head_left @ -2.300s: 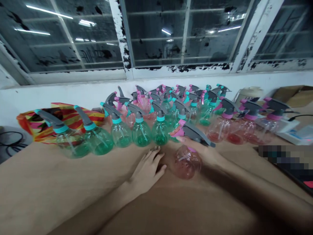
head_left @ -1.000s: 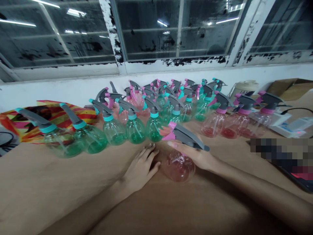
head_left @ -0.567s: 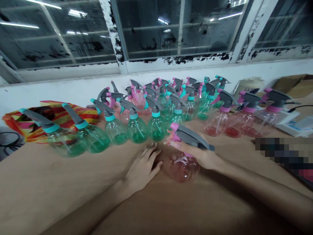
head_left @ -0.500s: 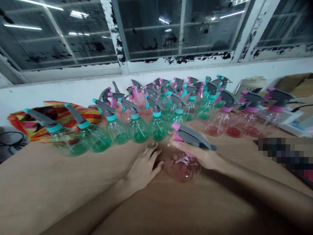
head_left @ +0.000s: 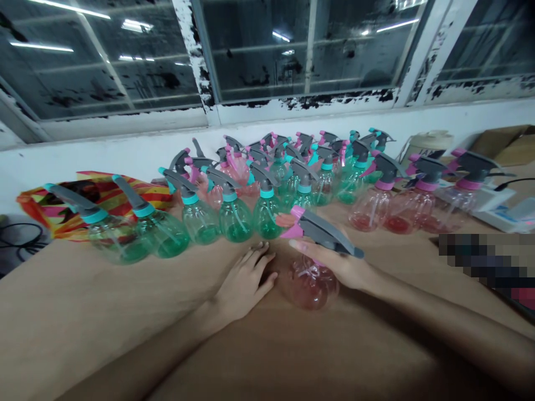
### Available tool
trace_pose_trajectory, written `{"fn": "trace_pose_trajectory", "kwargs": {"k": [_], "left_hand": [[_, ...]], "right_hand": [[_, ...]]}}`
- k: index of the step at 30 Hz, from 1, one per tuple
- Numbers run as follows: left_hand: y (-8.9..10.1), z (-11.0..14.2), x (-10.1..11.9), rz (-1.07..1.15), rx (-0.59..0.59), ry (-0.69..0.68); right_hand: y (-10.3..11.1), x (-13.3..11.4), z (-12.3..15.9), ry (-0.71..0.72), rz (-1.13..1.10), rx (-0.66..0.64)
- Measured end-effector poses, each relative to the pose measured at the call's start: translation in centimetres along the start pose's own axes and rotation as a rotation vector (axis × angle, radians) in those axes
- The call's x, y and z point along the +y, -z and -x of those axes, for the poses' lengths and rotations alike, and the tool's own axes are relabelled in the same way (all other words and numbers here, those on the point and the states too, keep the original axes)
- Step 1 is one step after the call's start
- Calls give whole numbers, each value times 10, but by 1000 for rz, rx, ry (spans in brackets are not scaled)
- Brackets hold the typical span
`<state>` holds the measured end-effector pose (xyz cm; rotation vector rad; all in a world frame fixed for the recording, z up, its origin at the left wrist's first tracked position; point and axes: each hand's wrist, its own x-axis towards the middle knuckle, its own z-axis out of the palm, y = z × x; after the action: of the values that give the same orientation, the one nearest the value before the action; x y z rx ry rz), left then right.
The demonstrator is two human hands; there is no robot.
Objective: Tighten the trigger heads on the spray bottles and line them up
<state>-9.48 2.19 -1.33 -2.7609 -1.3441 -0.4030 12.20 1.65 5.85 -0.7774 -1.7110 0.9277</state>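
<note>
My right hand (head_left: 334, 262) is closed round the neck of a pink spray bottle (head_left: 313, 287), which has a grey head with a pink nozzle and trigger. The fingers reach past the trigger on its left side, and the grey rear of the head lies over the hand. The bottle's clear pink body is down at the table (head_left: 234, 356). To its left, my left hand (head_left: 246, 281) lies palm down on the wood, fingers stretched out and holding nothing. Just beyond the hands stands a green spray bottle (head_left: 268, 220) with a turquoise collar.
More green bottles (head_left: 235, 220) line up to the left, and pink bottles (head_left: 397, 217) stand at the right. Several others crowd behind. A striped bag (head_left: 121, 186) lies at the left, a cream jug (head_left: 428, 145) and a cardboard box (head_left: 501, 146) at the back right, below windows.
My right hand keeps hold of the pink spray bottle, its fingers shifting at the trigger between pulled in and stretched out. My left hand stays flat. The view shifts slightly.
</note>
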Motion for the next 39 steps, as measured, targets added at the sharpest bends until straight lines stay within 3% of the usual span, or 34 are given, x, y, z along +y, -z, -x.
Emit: {"fn": "trace_pose_trajectory", "kwargs": {"k": [28,39], "left_hand": [[2,0,1,24,-22,13],[1,1,2,15,-20,14]], "right_hand": [[0,1,1,6,-66,-12],[-1,0,3,-26,42,49]]}}
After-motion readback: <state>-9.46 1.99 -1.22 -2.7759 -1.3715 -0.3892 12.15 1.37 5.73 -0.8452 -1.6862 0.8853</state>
